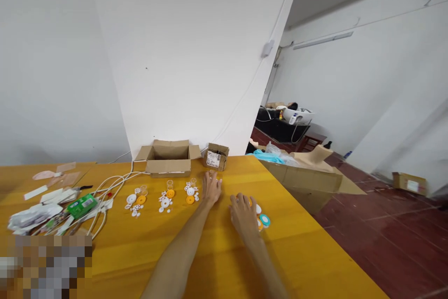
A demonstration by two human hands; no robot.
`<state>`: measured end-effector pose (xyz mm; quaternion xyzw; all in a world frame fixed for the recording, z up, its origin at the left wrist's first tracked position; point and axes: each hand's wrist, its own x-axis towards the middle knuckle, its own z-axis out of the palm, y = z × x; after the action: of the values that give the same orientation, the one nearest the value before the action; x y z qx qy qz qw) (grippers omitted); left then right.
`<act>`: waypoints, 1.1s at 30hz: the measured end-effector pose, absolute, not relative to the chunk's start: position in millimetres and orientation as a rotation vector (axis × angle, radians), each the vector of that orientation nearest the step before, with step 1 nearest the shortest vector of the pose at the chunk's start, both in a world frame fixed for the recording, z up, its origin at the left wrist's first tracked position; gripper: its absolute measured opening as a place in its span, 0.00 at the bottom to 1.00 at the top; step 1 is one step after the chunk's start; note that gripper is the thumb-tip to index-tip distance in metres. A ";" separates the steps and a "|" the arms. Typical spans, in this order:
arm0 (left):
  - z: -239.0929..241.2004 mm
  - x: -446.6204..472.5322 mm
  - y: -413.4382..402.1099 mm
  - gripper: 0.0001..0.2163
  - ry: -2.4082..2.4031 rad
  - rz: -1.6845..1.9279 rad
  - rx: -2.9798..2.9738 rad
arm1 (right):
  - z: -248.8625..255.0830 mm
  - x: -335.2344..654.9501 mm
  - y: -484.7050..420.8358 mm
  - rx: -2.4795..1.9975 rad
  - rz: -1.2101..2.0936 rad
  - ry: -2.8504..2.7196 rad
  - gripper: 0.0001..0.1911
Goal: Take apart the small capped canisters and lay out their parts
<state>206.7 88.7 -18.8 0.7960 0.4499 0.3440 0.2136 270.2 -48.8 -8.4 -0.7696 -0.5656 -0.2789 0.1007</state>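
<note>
My left hand point(212, 189) rests palm down on the table in front of the small cardboard box, its fingers stretched forward and the thumb apart. Whether anything lies beneath its fingertips is hidden. Beside it, my right hand point(242, 214) is lowered with spread, slightly bent fingers, next to a group of round plastic discs. A teal disc point(265, 220) with a white centre and a white disc point(258, 209) show there; orange ones are partly covered by the hand. Left of my hands sit three clusters of small parts: white wheels point(164, 202), orange discs point(190, 199) and clear cups point(170, 184).
An open cardboard box point(168, 167) and a small labelled box point(216, 157) stand against the wall. White cables point(115, 180), a green packet point(81, 205) and plastic bags point(35, 217) clutter the left. Past the table's right edge, a large carton point(301, 178) holds wrapped items.
</note>
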 end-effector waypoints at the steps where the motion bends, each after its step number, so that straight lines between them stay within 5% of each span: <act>1: -18.8 206.5 88.5 0.14 1.256 0.948 2.219 | -8.7 271.1 -49.7 -2.271 -0.820 -1.675 0.03; 17: -21.7 200.8 92.3 0.13 1.182 0.934 2.294 | -4.7 274.3 -59.0 -2.229 -0.703 -1.738 0.05; 33: -32.3 163.8 40.9 0.19 0.953 1.016 2.401 | 3.7 296.1 -74.7 -1.920 -0.822 -1.708 0.17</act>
<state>163.8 40.9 -32.3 0.8506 0.3377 0.3598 0.1817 296.1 -74.7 3.7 -0.6942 -0.6175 -0.2972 0.2201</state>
